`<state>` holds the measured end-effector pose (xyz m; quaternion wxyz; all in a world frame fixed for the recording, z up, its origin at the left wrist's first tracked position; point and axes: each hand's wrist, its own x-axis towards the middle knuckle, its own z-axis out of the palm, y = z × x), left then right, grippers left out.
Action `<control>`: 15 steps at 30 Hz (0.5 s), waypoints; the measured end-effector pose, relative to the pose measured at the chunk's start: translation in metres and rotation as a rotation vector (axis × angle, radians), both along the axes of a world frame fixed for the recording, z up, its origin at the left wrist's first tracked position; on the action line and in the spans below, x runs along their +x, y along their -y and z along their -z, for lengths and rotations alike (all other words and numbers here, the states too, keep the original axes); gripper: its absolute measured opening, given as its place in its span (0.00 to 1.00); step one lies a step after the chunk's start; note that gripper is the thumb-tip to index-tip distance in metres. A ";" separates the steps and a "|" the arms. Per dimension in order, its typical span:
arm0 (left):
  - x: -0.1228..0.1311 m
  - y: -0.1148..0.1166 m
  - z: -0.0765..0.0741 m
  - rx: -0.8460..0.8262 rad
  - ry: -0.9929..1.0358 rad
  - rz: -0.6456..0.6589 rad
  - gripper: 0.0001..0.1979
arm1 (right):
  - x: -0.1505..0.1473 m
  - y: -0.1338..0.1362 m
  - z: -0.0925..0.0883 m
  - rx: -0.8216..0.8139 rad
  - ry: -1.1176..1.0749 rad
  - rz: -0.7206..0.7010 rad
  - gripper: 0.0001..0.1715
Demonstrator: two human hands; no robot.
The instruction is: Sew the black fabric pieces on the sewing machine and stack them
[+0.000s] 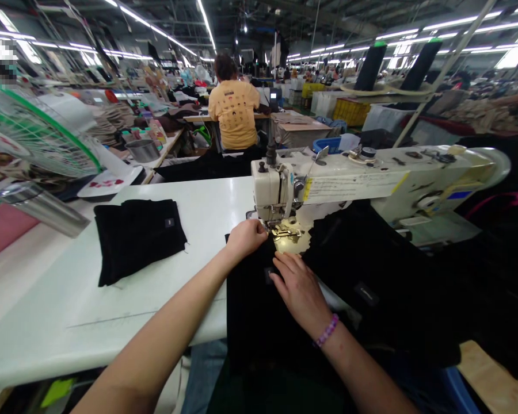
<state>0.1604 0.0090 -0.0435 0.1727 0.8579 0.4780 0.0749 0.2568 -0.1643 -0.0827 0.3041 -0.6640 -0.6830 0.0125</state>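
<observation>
A black fabric piece (248,299) with a small dark label (268,276) lies over the front edge of the sewing table, its upper end at the sewing machine (273,192). Beside the presser foot, my left hand (247,237) is closed, its fingers pinching the fabric's upper edge; the fingertips are partly hidden. My right hand (300,290) rests with fingers stretched out on the fabric, just below the lit metal plate (300,238) and right of the label. More black cloth (397,270) with another label spreads to the right.
A folded stack of black pieces (138,241) lies on the white tabletop (202,230) at left. Beyond it are a steel tumbler (43,207) and a green-rimmed fan (38,126). Thread cones (371,66) stand behind the machine. A person in a yellow shirt (233,112) sits ahead.
</observation>
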 end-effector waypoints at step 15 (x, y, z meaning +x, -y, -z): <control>0.002 -0.004 0.003 0.001 0.029 -0.022 0.10 | -0.001 -0.006 -0.002 0.027 -0.006 0.018 0.16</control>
